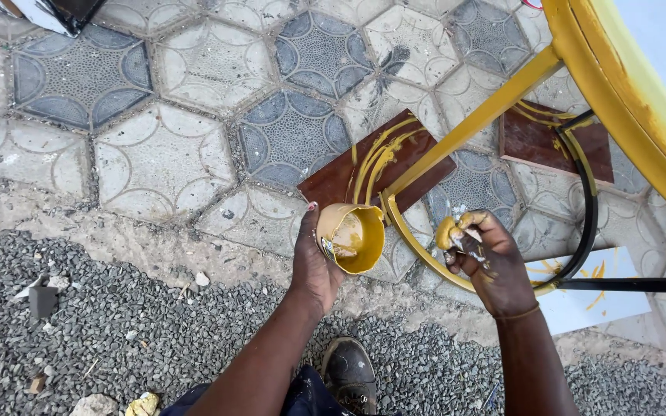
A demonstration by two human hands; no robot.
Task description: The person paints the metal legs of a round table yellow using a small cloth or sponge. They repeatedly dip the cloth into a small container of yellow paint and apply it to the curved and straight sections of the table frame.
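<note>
Left of the left hand (pixel 314 262): open paving tiles (pixel 163 154) and gravel (pixel 117 339), nothing upright.
Between the hands: narrow gap, taken up by the tilted paint cup (pixel 351 237) and the yellow ring (pixel 418 250).
Ahead: slanted yellow bar (pixel 472 123) over the brown board (pixel 375 166).
Right: black curved tube (pixel 586 216) and yellow frame (pixel 626 92) close in.

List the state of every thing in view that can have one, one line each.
Left hand: closed around the paint can, holding it tilted.
Paint can: open, yellow paint inside.
Right hand: closed on a small paint-soaked applicator, pressed to the ring.
Applicator: coated in yellow paint.
Metal ring: yellow near the hand, black further round.
Brown tile: streaked with yellow paint.
</note>
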